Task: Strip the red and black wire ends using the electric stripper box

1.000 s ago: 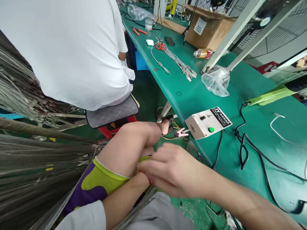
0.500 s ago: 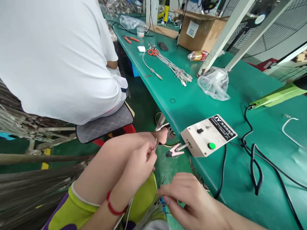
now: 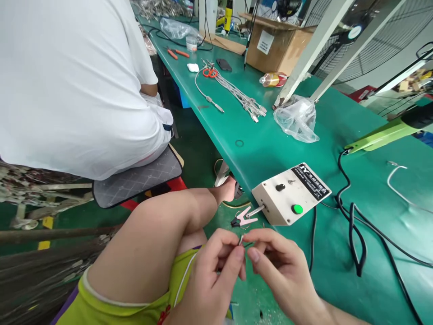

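Note:
My left hand pinches the end of a thin pale cable between thumb and forefinger, low over the gap beside the bench. Close against it, my right hand has its thumb and forefinger drawn together at the same cable end, where a short dark wire shows between the fingertips. A white cord runs across my lap. Just beyond my hands, a pink clip with black tips sticks out on a metal shaft from a white control box with a green button.
On the green bench lie a bundle of grey cables, orange-handled scissors, a bottle, a plastic bag and black cords. A cardboard box stands farther back. A person in white sits at left.
My left hand has come down and right with the cable end, away from above my knee. My right hand has moved up to meet it. The view has shifted slightly.

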{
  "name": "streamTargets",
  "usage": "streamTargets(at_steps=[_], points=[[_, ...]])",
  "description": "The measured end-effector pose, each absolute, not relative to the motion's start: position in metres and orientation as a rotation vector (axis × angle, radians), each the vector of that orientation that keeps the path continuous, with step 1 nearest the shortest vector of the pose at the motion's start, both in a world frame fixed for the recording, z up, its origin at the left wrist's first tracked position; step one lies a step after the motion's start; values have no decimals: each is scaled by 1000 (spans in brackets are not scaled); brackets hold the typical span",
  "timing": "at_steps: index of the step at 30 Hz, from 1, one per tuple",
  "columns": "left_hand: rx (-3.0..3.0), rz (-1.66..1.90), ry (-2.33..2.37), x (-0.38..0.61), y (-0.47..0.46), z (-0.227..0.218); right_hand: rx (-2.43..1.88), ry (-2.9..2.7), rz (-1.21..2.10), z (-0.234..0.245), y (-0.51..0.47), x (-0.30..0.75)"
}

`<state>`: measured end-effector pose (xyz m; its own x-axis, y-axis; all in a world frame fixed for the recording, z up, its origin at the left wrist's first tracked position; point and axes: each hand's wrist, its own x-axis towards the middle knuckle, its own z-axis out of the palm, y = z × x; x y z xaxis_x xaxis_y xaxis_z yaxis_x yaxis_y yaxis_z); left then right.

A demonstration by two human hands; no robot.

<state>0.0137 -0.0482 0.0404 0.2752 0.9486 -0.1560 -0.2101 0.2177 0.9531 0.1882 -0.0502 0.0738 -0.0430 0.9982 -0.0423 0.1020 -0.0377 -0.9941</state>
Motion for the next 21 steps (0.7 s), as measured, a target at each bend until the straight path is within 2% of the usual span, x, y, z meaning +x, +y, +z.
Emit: streamTargets(at_steps=[9, 15, 17, 21], points=[[845, 1137, 769, 13, -51, 40, -1216, -999, 1534, 79, -43, 185], [996, 943, 593, 3, -48, 34, -1260, -869, 1721, 76, -41, 187], [1054, 973, 661, 4, -46, 34, -1332, -910, 1690, 78, -41, 187], [1058, 1176, 906, 9, -45, 33, -1392, -1162, 1382, 81, -47, 186]])
